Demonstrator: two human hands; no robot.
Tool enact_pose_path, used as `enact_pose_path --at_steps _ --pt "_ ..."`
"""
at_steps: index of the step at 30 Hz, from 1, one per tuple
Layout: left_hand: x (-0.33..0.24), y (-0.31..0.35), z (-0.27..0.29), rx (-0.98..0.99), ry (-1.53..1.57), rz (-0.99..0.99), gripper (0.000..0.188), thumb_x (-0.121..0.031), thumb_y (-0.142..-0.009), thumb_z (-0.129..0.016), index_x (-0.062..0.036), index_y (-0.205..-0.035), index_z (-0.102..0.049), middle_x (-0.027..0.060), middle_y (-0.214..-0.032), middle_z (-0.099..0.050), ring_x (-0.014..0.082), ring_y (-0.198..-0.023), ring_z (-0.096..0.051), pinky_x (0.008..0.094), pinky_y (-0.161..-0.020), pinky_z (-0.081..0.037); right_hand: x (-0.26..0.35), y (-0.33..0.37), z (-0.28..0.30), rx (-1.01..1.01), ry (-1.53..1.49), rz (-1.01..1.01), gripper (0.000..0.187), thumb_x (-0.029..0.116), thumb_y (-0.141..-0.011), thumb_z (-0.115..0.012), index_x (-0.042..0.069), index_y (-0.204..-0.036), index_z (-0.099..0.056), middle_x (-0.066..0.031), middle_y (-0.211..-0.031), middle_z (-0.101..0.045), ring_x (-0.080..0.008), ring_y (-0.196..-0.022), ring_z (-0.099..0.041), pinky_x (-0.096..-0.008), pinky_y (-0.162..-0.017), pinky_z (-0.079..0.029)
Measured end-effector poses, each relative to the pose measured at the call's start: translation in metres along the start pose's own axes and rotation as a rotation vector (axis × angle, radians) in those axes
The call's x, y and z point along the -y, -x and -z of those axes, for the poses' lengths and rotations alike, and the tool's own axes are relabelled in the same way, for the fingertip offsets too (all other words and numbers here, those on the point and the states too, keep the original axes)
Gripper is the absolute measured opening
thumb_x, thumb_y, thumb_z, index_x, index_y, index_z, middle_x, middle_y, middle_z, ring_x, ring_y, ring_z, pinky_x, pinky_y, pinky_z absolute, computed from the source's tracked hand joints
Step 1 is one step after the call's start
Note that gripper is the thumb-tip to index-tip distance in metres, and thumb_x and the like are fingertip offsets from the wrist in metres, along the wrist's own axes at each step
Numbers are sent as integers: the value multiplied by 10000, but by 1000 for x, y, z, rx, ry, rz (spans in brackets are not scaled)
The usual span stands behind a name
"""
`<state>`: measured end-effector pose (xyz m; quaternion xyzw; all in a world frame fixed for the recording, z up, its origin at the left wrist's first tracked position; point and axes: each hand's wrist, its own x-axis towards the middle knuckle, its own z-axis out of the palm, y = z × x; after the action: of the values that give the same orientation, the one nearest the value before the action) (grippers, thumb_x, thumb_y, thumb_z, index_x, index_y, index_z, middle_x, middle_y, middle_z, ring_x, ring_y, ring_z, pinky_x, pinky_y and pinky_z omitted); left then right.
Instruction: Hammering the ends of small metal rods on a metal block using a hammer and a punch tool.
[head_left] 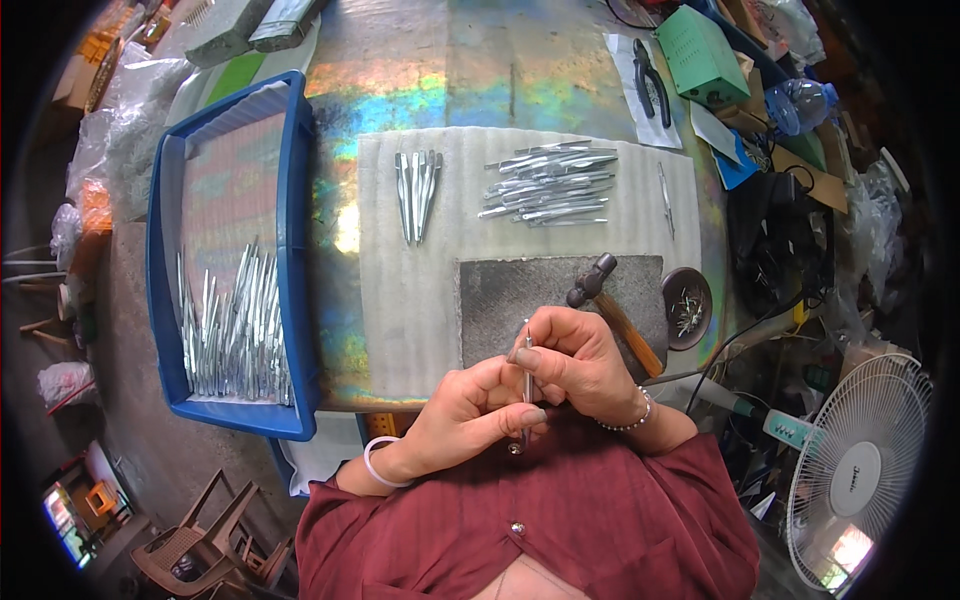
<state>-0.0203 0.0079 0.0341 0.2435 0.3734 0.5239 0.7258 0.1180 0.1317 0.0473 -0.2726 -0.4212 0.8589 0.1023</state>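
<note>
A slim silver metal tool point(527, 388) stands nearly upright between my hands, close to my body. My left hand point(465, 408) is closed on its lower part, thumb along the shaft. My right hand point(585, 362) pinches the upper part between thumb and fingers; whether a small piece is also in that pinch, I cannot tell. Just beyond my fingers lies a hammer point(628, 330), its wooden handle slanting across a dark flat slab point(510, 290). Farther off on the pale foam sheet point(440, 300) are a pile of similar metal tools point(550, 182) and a small fanned group point(417, 195).
A blue tray point(297, 200) at left holds many metal tools. Right of the slab sits a small dark bowl point(704, 290) with tiny metal pieces. Black pliers point(650, 85), a green metal box point(702, 58) and a plastic bottle point(800, 105) lie far right. A white fan point(855, 480) stands near right.
</note>
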Motion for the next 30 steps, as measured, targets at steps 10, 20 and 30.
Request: enact_pose_path --at_steps 10,20,30 --pt "-5 11 9 -246 178 -155 237 -35 -939 -550 20 -1164 -497 123 -901 -661 153 -750 -662 252 -687 -542 -1 -1 -1 -128 -74 161 43 40 -920 -581 3 -941 -577 -68 -701 -633 -51 -461 -496 -179 -409 -377" --pt "-23 -2 37 -558 134 -457 201 -154 -959 -562 12 -1060 -611 66 -868 -634 113 -712 -609 228 -618 -501 -8 5 -7 125 274 141 229 53 -920 -595 -12 -1129 -528 -77 -898 -663 -102 -716 -648 -207 -621 -508" --pt "-62 -91 135 -1038 -1106 -411 178 -157 -852 -645 14 -896 -661 136 -671 -649 241 -642 -645 331 -631 -488 5 50 32 -253 789 388 180 43 -868 -635 -31 -1027 -596 -112 -883 -653 -150 -727 -670 -254 -629 -530"
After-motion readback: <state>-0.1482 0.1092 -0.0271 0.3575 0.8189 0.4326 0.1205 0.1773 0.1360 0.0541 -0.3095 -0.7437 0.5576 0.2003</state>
